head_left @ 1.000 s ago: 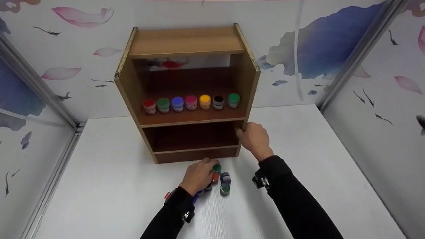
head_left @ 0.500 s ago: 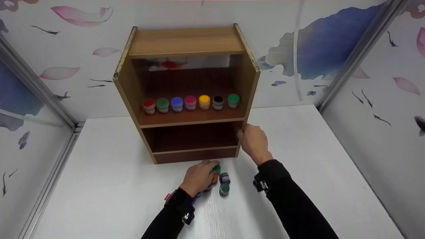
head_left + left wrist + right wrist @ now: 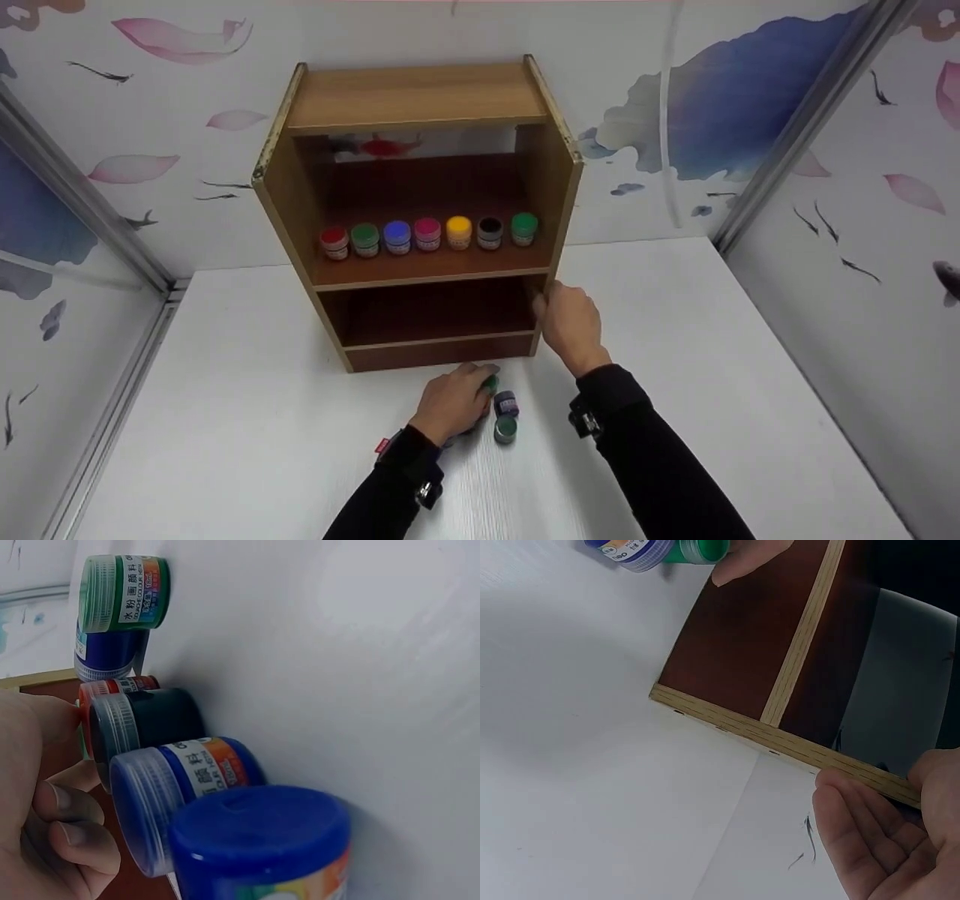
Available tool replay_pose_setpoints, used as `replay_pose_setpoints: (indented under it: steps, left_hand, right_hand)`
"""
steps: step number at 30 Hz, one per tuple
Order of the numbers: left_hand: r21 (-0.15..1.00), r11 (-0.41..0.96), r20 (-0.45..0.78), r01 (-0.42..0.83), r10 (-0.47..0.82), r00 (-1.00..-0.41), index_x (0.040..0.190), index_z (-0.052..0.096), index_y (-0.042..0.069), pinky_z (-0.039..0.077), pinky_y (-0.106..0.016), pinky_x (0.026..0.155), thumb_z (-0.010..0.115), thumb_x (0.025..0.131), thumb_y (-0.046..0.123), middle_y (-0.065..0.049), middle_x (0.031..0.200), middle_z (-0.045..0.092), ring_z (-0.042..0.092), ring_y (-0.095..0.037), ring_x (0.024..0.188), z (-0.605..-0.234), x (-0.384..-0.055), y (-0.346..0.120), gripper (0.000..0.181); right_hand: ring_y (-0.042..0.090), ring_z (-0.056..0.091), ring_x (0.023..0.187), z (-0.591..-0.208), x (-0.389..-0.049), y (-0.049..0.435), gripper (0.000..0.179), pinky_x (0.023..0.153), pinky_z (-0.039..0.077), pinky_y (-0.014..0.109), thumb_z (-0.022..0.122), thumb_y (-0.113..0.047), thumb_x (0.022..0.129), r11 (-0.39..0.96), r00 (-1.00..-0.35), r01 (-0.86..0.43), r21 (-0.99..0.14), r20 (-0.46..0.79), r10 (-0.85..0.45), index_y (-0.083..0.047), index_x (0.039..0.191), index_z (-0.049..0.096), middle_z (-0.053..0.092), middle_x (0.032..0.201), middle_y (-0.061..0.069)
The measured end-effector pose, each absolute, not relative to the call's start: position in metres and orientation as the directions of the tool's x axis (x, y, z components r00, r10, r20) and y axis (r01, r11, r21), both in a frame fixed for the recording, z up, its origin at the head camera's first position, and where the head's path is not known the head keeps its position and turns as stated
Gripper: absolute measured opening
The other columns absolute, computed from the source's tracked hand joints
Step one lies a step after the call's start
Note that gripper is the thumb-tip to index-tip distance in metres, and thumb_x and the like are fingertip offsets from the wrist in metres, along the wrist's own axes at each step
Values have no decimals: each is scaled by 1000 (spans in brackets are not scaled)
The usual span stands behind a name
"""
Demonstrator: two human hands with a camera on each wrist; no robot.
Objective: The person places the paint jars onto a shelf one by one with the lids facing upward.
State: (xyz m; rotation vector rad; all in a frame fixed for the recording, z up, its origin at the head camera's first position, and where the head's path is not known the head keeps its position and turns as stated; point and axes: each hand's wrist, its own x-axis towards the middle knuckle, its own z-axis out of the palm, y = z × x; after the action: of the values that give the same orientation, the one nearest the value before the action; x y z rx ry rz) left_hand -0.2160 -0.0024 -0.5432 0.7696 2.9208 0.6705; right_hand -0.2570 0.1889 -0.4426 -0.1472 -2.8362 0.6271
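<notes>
My left hand (image 3: 450, 401) reaches over a cluster of gouache paint jars in front of the small wooden shelf unit (image 3: 442, 352). Its fingers pinch a green paint jar (image 3: 490, 384), part of which also shows as a green jar (image 3: 705, 549) in the right wrist view. Close by its fingers in the left wrist view are a red jar (image 3: 120, 684), a dark jar (image 3: 150, 724) and two blue ones, the nearest a blue-lidded jar (image 3: 262, 840). My right hand (image 3: 571, 326) grips the unit's right side panel (image 3: 780, 742), thumb inside, fingers outside.
Along the middle shelf (image 3: 431, 274) stands a row of several jars, from a red-lidded jar (image 3: 334, 244) to a green-lidded jar (image 3: 523, 229). Right of my left hand are a dark blue jar (image 3: 506, 404) and a dark green jar (image 3: 505, 430). Patterned walls enclose the white table (image 3: 247, 450).
My left hand has shifted slightly, and the orange-red jar beside it is now covered by the fingers in the head view. The right hand keeps its grip on the side panel.
</notes>
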Motion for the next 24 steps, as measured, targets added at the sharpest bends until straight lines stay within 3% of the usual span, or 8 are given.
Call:
replay_pose_setpoints:
  steps: [9, 18, 24]
  left_hand:
    - [420, 794, 73, 439, 452, -889, 128, 63, 24, 55, -39, 78, 55, 98, 17, -6, 122, 67, 68, -24, 97, -543, -222, -4, 32]
    - [341, 856, -26, 389, 422, -906, 127, 65, 22, 54, -42, 78, 59, 96, 37, -6, 117, 70, 68, -26, 99, -539, -222, 9, 35]
    - [278, 896, -63, 346, 377, -924, 126, 64, 18, 53, -40, 74, 59, 94, 41, -7, 109, 70, 67, -24, 91, -540, -225, 15, 39]
  right_hand:
    - [21, 62, 62, -443, -258, 189, 34, 53, 47, 35, 52, -25, 99, 896, -977, 69, -438, 151, 149, 4, 100, 68, 71, 79, 15]
    - [22, 65, 65, -444, -256, 189, 33, 55, 50, 37, 52, -25, 99, 894, -975, 71, -443, 159, 157, 4, 100, 68, 71, 79, 15]
    - [24, 67, 67, -443, -257, 189, 33, 57, 51, 38, 52, -26, 99, 896, -975, 68, -439, 161, 153, 3, 100, 68, 71, 80, 15]
